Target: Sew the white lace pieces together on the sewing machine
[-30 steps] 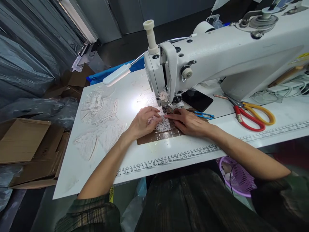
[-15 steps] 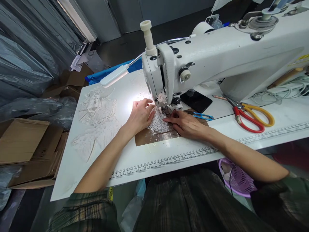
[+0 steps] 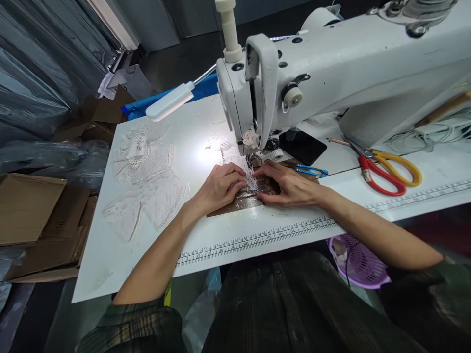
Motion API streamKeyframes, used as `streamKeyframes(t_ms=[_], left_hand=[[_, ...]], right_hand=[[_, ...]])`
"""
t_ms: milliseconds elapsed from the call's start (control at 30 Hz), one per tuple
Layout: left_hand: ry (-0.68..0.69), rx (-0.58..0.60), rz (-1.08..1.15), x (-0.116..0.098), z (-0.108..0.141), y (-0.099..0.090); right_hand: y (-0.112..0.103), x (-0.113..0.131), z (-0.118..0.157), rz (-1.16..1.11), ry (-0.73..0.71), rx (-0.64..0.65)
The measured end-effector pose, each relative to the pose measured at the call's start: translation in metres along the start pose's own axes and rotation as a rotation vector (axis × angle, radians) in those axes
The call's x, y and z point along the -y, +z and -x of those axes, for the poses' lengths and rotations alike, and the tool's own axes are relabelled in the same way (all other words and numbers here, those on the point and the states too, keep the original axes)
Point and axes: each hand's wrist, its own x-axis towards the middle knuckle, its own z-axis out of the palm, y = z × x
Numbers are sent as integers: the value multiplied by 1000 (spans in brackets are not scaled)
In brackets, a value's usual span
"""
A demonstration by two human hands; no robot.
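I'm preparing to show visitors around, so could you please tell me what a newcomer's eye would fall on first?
Probably the white sewing machine, filling the upper right. Below its left end, the left hand and right hand flank white lace. Red-and-yellow-handled scissors lie farther right on the white table.

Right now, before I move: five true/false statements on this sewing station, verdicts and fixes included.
1. The left hand is at the white lace. True.
2. The right hand holds the blue snips. False: the blue snips lie beyond the right hand, not in it.
3. More lace pieces lie on the table. True.
4. The scissors have two red handles. False: the scissors have one red, one yellow.
5. The purple basket stands on the table. False: the purple basket is below table height.
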Motion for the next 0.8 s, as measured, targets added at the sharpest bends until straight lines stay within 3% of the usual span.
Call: streamKeyframes(t_ms=[100, 333, 467, 567, 800], left_hand=[[15, -86, -11, -3, 1, 0], [207, -240, -72, -1, 0, 6], [190, -350, -18, 0, 1, 4], [222, -322, -36, -1, 1, 4], [258, -187, -75, -3, 0, 11]], right_hand=[[6, 3, -3, 23, 18, -28], [7, 0, -4, -18, 54, -115], [3, -6, 1, 107, -35, -36], [3, -7, 3, 168, -103, 36], [-2, -1, 3, 166, -112, 85]])
